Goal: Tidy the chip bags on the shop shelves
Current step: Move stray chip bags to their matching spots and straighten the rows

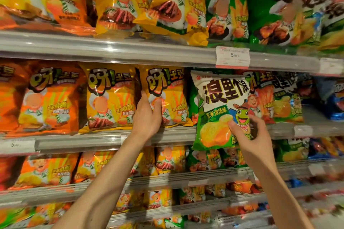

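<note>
The left hand [149, 115] gripped the lower left edge of a yellow chip bag [165, 98] standing upright on the second shelf [93, 140], thumb on the bag's front and fingers curled round its side. The right hand [247, 132] pinched a white-and-green chip bag [217, 109] by its lower right part, holding it upright in front of the shelf edge, just right of the yellow bag. Orange bags [48, 98] stood further left on the same shelf. The top shelf [130, 48] carried orange, yellow and green bags [227, 9], with a price tag [232, 56] clipped on its front rail. Lower shelves held smaller bags, blurred.
</note>
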### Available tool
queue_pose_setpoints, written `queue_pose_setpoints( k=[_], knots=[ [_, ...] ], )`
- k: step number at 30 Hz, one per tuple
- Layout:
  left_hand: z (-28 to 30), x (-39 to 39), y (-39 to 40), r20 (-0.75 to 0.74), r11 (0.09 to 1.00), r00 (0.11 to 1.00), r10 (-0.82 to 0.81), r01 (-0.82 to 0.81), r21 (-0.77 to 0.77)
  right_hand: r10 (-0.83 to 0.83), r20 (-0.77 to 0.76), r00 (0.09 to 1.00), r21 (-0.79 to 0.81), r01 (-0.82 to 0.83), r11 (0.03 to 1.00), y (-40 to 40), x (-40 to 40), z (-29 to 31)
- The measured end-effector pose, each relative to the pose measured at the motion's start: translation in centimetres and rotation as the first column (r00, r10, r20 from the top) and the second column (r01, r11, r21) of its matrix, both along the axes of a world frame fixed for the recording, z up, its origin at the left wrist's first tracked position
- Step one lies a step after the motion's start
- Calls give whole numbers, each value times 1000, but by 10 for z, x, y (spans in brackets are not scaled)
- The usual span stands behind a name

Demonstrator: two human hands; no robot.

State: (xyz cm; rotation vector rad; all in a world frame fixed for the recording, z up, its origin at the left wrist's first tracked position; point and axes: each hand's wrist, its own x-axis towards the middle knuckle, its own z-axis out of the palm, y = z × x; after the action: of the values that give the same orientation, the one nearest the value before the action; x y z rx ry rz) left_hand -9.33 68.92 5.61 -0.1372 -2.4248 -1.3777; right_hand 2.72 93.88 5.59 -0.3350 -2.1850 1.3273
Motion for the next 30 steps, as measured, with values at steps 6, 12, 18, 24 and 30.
queue_pose_setpoints(
  k=[6, 12, 18, 24, 30],
  knots=[
    [-10, 24, -5, -176, 997, 983, -46, 56, 51, -7, -13, 1000, -27, 7, 1000, -4, 2, -3],
    [-16, 52, -7, -303, 999, 953, -13, 21, 24, 23, -18, 1000, -132, -26, 991, -20, 8, -10],
    [-35, 92, 2, -30, 907, 920, -391, 391, 156, 93, 59, 994, -235, -77, 969, -48, 21, -31],
    [-57, 115, 14, -15, 842, 890, -456, 437, 317, 176, 58, 983, -155, -166, 974, -61, 42, -55],
    [-62, 136, 43, 56, 881, 935, -351, 309, 358, 259, 88, 962, -214, -235, 948, -25, 46, -68]
  ],
)
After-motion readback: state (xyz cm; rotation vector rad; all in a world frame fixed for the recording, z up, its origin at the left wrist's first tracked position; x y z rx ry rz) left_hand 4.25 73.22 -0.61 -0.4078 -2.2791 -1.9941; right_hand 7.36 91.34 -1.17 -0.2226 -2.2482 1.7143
